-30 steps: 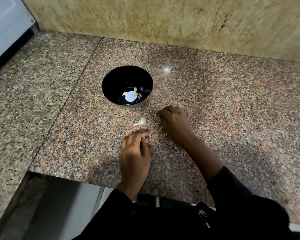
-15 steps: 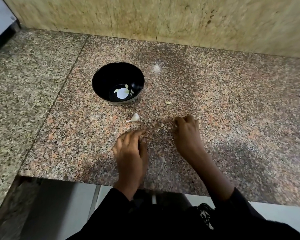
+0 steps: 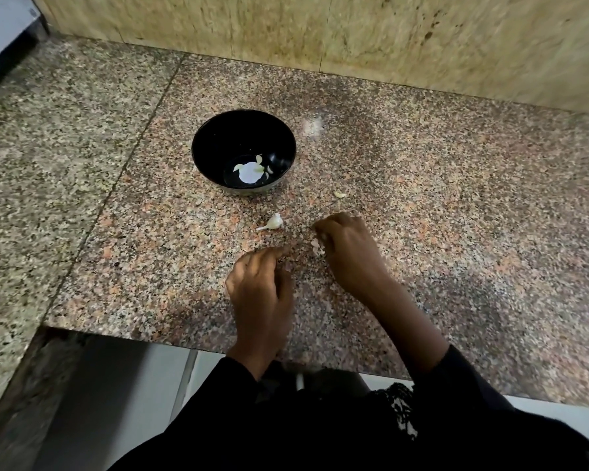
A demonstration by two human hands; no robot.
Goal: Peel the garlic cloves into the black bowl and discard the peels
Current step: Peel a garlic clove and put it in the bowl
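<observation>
Head view: the right hand [image 3: 349,256] gathers pale peels [image 3: 317,247] with curled fingers; whether the left hand [image 3: 259,283] pinches anything, I cannot tell. The black bowl [image 3: 244,149] sits at eleven o'clock. Sweep scraps together, sparing the stem piece [image 3: 273,223].

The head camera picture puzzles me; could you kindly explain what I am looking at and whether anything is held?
There is no machine here. A camera worn on a person's head looks down at their own two bare hands over a granite counter. The black bowl holds peeled garlic cloves. In front of it lie a garlic stem piece and a small loose piece. The right hand gathers pale peels with curled fingers; the left hand hovers nearby, and I cannot tell whether it holds anything.
</observation>
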